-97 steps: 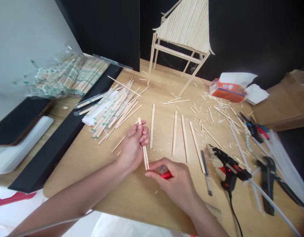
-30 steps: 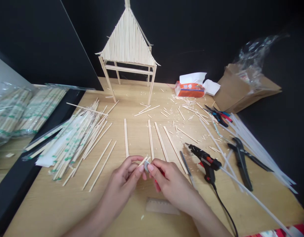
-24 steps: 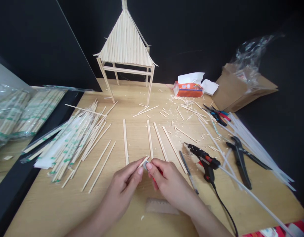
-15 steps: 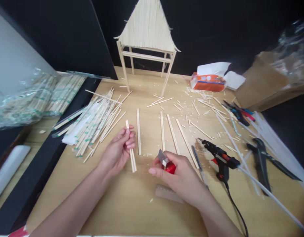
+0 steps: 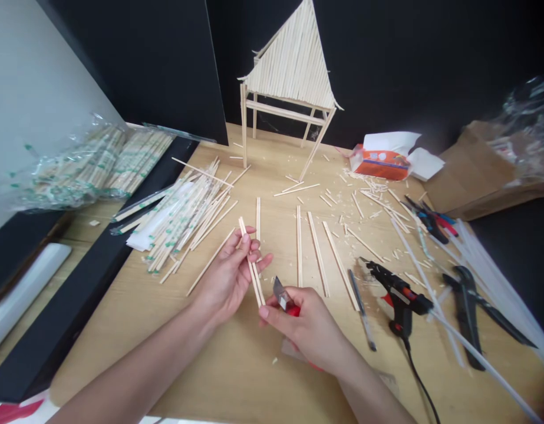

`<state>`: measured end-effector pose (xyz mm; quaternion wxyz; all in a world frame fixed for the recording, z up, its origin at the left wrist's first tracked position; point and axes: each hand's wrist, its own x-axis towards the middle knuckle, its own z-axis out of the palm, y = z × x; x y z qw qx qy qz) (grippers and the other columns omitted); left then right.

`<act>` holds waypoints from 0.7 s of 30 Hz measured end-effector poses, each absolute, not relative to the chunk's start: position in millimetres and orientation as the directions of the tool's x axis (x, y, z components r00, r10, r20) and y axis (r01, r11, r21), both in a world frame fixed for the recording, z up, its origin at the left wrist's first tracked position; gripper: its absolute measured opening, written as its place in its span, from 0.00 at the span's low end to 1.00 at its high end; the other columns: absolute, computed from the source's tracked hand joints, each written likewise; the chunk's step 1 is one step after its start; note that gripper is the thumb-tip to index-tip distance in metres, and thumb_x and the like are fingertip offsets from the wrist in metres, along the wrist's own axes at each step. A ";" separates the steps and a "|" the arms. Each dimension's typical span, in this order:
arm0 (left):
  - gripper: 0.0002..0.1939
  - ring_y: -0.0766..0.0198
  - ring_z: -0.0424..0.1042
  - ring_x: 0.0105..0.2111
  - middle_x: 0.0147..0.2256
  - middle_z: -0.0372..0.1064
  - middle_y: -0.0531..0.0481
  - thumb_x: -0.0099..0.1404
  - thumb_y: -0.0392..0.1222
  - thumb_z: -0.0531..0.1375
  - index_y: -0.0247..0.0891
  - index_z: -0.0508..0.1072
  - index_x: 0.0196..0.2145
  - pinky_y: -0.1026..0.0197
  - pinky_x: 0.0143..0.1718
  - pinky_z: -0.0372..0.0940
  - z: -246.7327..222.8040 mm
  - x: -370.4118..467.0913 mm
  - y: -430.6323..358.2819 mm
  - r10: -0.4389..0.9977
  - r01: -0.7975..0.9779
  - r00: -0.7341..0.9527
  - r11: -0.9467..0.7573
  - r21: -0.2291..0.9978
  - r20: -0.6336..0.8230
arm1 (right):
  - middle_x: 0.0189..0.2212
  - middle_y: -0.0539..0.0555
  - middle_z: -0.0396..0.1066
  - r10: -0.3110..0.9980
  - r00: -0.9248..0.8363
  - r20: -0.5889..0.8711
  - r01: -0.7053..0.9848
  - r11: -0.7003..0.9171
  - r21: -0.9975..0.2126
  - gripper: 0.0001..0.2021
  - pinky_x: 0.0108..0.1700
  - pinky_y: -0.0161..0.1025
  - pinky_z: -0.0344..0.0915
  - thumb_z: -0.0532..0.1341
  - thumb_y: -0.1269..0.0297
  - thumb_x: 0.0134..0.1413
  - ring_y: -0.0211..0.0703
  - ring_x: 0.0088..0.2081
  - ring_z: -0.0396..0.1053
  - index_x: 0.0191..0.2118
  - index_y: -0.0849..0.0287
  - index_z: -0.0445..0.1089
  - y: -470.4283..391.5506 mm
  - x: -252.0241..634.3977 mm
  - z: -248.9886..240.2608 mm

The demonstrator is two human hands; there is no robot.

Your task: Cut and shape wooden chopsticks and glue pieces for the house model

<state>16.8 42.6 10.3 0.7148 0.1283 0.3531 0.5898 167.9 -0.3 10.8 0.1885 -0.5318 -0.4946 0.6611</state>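
A short bundle of pale wooden sticks [image 5: 254, 284] is held in my left hand [image 5: 234, 268], pinched near its upper part between thumb and fingers. My right hand [image 5: 302, 321] is wrapped round a red utility knife [image 5: 293, 309], its blade pointing up and left. The right thumb and fingertip touch the lower end of the bundle. Behind my left hand stands one upright-lying stick pair [image 5: 258, 218] on the table. Three more stick pairs [image 5: 318, 253] lie to the right, beyond my right hand. A ruler [image 5: 293, 350] is partly hidden under my right hand.
A stick model with a peaked roof [image 5: 293, 65] stands at the back. Loose and wrapped sticks [image 5: 183, 218] lie left. On the right are a pen [image 5: 362, 309], a glue gun [image 5: 398, 288], pliers [image 5: 431, 221], an orange packet [image 5: 382, 162] and a cardboard box [image 5: 466, 165].
My right hand has come to the lower end of the bundle, the knife still in it. The view has shifted, and a single stick now shows on the table left of my left hand.
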 end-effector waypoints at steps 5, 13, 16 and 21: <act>0.10 0.76 0.65 0.27 0.30 0.62 0.55 0.65 0.30 0.55 0.37 0.69 0.44 0.52 0.46 0.69 12.7 17.7 40.3 0.923 -0.751 0.110 0.320 0.578 -0.368 | 0.21 0.46 0.64 0.742 -0.393 -0.542 0.255 -0.479 -0.840 0.12 0.13 0.27 0.47 0.59 0.57 0.54 0.26 0.12 0.50 0.30 0.61 0.70 3.9 169.5 16.6; 0.08 0.68 0.71 0.35 0.35 0.69 0.49 0.63 0.33 0.59 0.37 0.71 0.41 0.60 0.39 0.71 14.5 25.0 33.9 0.869 -0.731 0.190 0.436 0.525 -0.457 | 0.20 0.47 0.62 0.897 -0.225 -0.380 0.436 -0.256 -0.863 0.11 0.20 0.30 0.53 0.59 0.57 0.53 0.33 0.20 0.56 0.29 0.60 0.68 3.5 168.6 12.3; 0.08 0.62 0.70 0.44 0.41 0.70 0.44 0.63 0.34 0.59 0.36 0.72 0.41 0.63 0.38 0.71 15.1 28.9 28.9 0.850 -0.696 0.224 0.483 0.532 -0.478 | 0.22 0.47 0.66 0.937 -0.156 -0.312 0.512 -0.194 -0.837 0.11 0.25 0.32 0.55 0.61 0.56 0.52 0.35 0.23 0.58 0.29 0.59 0.67 7.5 172.6 17.4; 0.09 0.56 0.63 0.53 0.48 0.68 0.41 0.63 0.35 0.59 0.35 0.74 0.42 0.62 0.41 0.69 15.9 32.6 23.0 0.836 -0.627 0.249 0.524 0.577 -0.489 | 0.17 0.43 0.55 0.979 -0.016 -0.205 0.581 -0.158 -0.799 0.20 0.24 0.32 0.50 0.64 0.51 0.46 0.34 0.21 0.53 0.22 0.56 0.55 13.1 182.3 26.6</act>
